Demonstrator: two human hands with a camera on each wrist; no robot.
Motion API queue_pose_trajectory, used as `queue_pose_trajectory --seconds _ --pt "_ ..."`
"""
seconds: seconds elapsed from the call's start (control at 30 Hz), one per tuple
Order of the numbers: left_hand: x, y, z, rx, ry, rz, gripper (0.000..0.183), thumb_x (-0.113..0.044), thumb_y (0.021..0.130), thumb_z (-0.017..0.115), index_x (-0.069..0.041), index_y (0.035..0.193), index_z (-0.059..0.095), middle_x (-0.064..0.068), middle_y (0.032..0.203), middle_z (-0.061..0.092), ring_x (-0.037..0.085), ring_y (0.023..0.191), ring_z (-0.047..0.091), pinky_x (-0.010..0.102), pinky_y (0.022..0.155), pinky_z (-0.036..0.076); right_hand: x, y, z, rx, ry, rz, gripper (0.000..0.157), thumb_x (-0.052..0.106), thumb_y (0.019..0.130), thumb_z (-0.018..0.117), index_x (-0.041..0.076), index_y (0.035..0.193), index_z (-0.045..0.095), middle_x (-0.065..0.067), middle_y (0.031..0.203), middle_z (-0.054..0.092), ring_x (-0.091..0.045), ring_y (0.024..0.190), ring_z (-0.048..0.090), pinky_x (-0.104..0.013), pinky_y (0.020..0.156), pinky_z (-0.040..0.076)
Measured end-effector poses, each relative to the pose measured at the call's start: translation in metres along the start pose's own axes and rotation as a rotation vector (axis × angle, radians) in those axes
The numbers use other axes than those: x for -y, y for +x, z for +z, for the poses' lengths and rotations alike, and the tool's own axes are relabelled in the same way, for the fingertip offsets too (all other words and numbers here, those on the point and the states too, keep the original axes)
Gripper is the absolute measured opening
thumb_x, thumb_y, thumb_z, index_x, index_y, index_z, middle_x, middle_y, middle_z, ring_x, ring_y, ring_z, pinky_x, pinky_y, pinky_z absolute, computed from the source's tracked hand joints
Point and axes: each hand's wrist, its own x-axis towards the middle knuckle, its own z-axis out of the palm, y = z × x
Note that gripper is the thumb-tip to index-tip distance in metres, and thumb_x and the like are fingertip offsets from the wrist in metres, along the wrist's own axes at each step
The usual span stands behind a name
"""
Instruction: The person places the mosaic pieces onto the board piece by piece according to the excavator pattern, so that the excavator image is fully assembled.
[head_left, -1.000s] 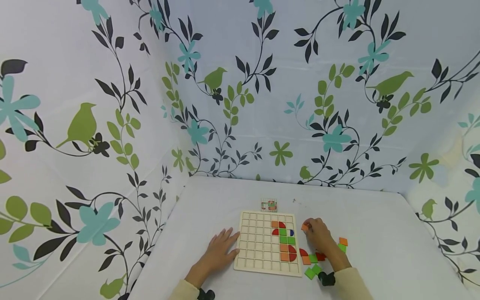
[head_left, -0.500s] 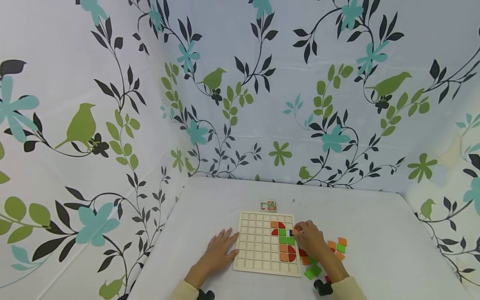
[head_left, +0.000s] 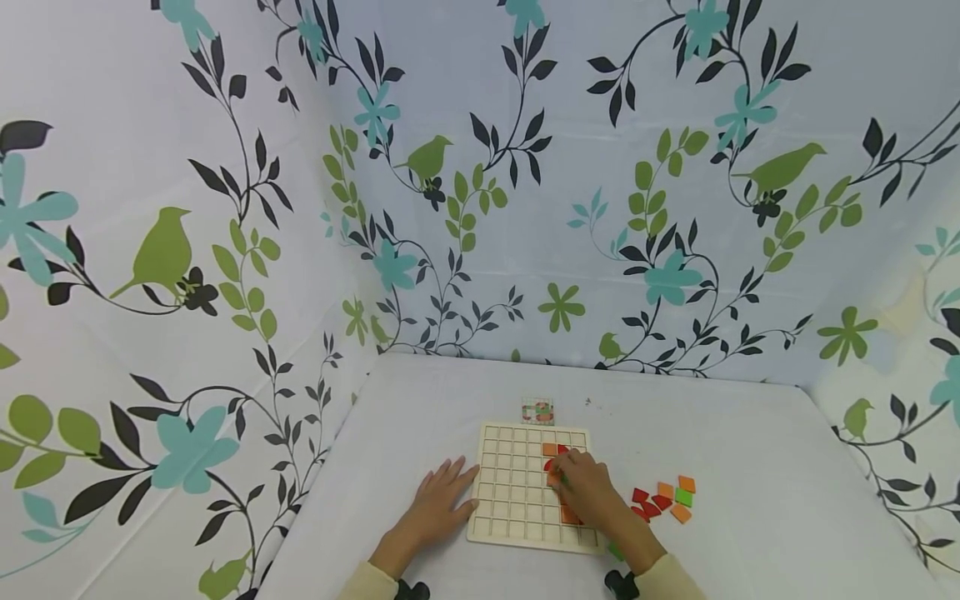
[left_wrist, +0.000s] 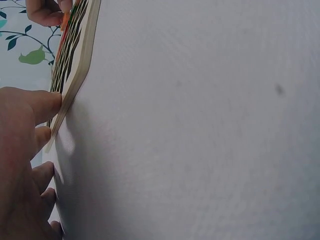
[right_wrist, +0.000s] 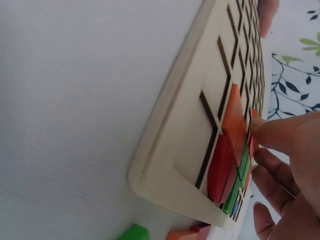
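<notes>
A pale wooden grid board [head_left: 510,492] lies on the white table. My left hand [head_left: 438,500] rests flat at its left side, with the fingers spread and the thumb and fingertips touching the edge. Over the right half of the board, my right hand [head_left: 588,492] pinches a small orange tile [right_wrist: 254,115] between thumb and fingers. Nearby in the grid sit an orange square tile [head_left: 550,449], a red rounded tile [right_wrist: 220,167] and green tiles [right_wrist: 244,161]. The right hand covers several of the placed tiles in the head view.
A small patterned card [head_left: 537,411] lies just behind the board. Loose red tiles [head_left: 640,495], orange tiles [head_left: 680,512] and a green tile [head_left: 683,497] are scattered to the right. Another green tile [right_wrist: 134,233] lies by the board's near right corner. Floral cloth [head_left: 480,208] hangs around the table.
My right hand has carried the orange tile leftward from beside the board to over its grid, uncovering loose tiles on the right. The left hand has stayed at the board's edge.
</notes>
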Motion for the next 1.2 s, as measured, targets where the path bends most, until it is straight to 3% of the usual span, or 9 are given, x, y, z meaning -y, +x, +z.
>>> queue_pose_trajectory --seconds 0.23,0.57,0.73,0.9,1.07,1.2 --pt "0.001 0.001 0.0 0.002 0.0 -0.001 0.061 -0.04 0.105 0.061 -0.017 0.16 0.047 0.016 0.17 0.035 0.043 0.159 0.027 0.07 0.126 0.018 0.004 0.001 0.001 0.013 -0.066 -0.022 0.016 0.016 0.094 0.082 0.019 0.102 0.068 0.006 0.101 0.061 -0.014 0.091 0.053 -0.032 0.072 0.036" --pt "0.003 0.001 0.0 -0.009 -0.001 0.005 0.061 -0.04 0.106 0.06 -0.017 0.16 0.047 0.017 0.17 0.035 0.045 0.158 0.026 0.071 0.126 0.018 0.007 0.006 0.003 -0.006 0.004 0.008 0.012 0.015 0.093 0.083 0.017 0.099 0.073 0.008 0.096 0.064 -0.013 0.087 0.051 -0.032 0.073 0.035" --pt "0.002 0.001 0.0 0.002 -0.004 0.008 0.061 -0.042 0.106 0.06 -0.017 0.16 0.046 0.017 0.17 0.034 0.045 0.158 0.026 0.071 0.126 0.018 0.004 0.004 0.002 0.013 -0.001 0.027 0.013 0.02 0.093 0.083 0.018 0.102 0.073 0.006 0.1 0.065 -0.017 0.094 0.056 -0.034 0.074 0.038" --pt "0.001 0.0 0.0 -0.004 -0.005 0.012 0.061 -0.041 0.106 0.061 -0.016 0.16 0.047 0.018 0.17 0.035 0.045 0.158 0.027 0.071 0.126 0.018 -0.006 -0.006 -0.005 0.019 -0.008 0.105 0.017 0.024 0.092 0.084 0.019 0.106 0.074 0.004 0.104 0.064 -0.02 0.098 0.058 -0.038 0.076 0.042" --pt "0.002 -0.001 0.0 -0.008 0.003 0.019 0.062 -0.041 0.106 0.061 -0.016 0.16 0.047 0.017 0.17 0.035 0.044 0.158 0.027 0.07 0.126 0.019 -0.023 -0.021 -0.021 0.026 -0.017 0.246 0.022 0.026 0.094 0.082 0.017 0.113 0.074 -0.003 0.114 0.066 -0.026 0.108 0.062 -0.049 0.088 0.051" --pt "0.002 0.0 0.001 -0.002 0.005 0.019 0.062 -0.041 0.106 0.061 -0.017 0.16 0.046 0.016 0.17 0.034 0.043 0.159 0.027 0.07 0.126 0.019 -0.043 -0.035 -0.041 0.006 -0.01 0.375 0.029 0.023 0.097 0.078 0.009 0.121 0.071 -0.015 0.121 0.064 -0.031 0.105 0.061 -0.053 0.089 0.056"
